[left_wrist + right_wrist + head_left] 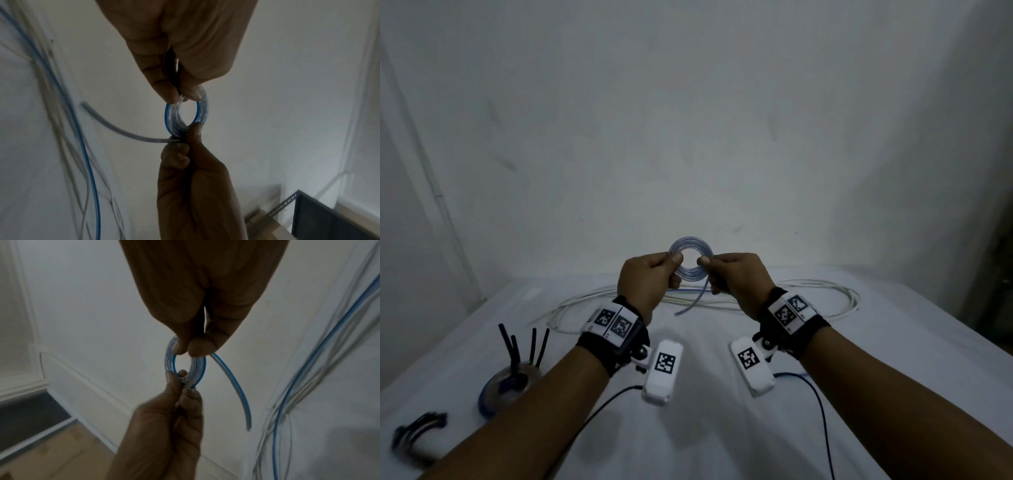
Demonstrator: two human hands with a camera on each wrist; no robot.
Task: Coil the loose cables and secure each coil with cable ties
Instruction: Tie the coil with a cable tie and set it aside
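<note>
A small coil of clear, blue-striped tubing [690, 244] is held up above the table's far part. My left hand [674, 260] pinches its left side with thumb and forefinger, and my right hand [704, 262] pinches its right side. In the left wrist view the left hand [180, 95] grips the coil [171, 116] from above and the right hand [189, 134] from below. The right wrist view shows the right hand [189, 348] on the coil [198, 369], with the left hand [180, 381] opposite. A short loose tail [236, 386] hangs from the right-hand pinch.
Loose white cables [825, 298] with a blue-striped one lie across the far side of the white-covered table [705, 428]. A tied coil [506, 383] with black tie ends sticking up sits at the left. Black cable ties [417, 431] lie front left. Thin dark cords [822, 411] trail from the wrist cameras.
</note>
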